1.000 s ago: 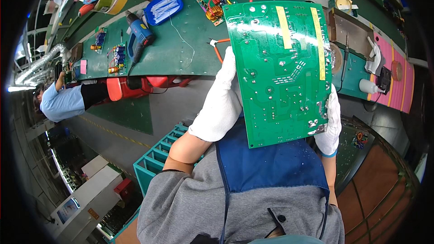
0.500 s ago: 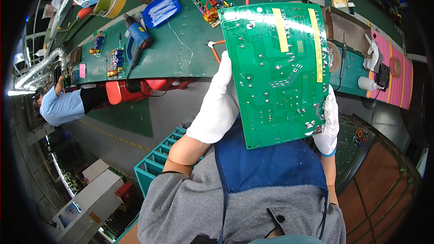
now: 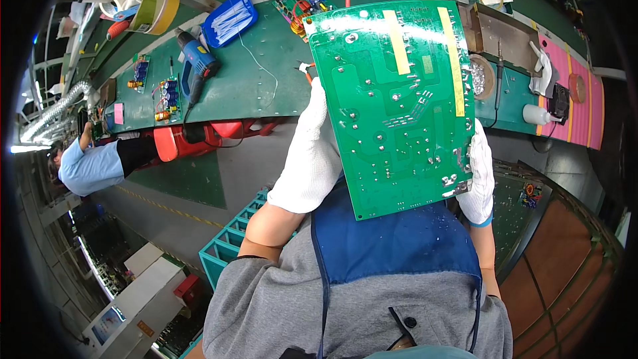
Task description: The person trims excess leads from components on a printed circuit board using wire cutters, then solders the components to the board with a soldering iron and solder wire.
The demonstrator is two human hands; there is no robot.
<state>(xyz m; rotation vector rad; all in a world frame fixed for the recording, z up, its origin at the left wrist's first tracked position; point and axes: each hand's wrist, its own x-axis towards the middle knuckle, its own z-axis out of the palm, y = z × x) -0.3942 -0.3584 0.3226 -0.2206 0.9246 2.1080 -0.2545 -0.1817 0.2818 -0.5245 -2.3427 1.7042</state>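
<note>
A large green circuit board (image 3: 392,139) is held up in front of me, its soldered side facing me and two yellow tape strips near its top and right. My left hand (image 3: 311,153), in a white knit glove, grips the board's left edge, its fingers mostly behind it. Along the lower right edge my right hand (image 3: 480,176), gloved the same way, holds the board too. Just beyond the left edge lie cutters with orange handles (image 3: 306,72), partly hidden by the board.
On the green bench (image 3: 266,93) lie a blue heat gun (image 3: 199,60), a blue tray (image 3: 229,20) of white strips and several component boards. At right are a soldering iron (image 3: 499,80), a white bottle (image 3: 537,115) and a pink mat (image 3: 585,110). A person in light blue (image 3: 93,166) works at far left.
The board and both hands have shifted slightly left in the view, and the board is tilted a little differently. Both hands keep hold of it.
</note>
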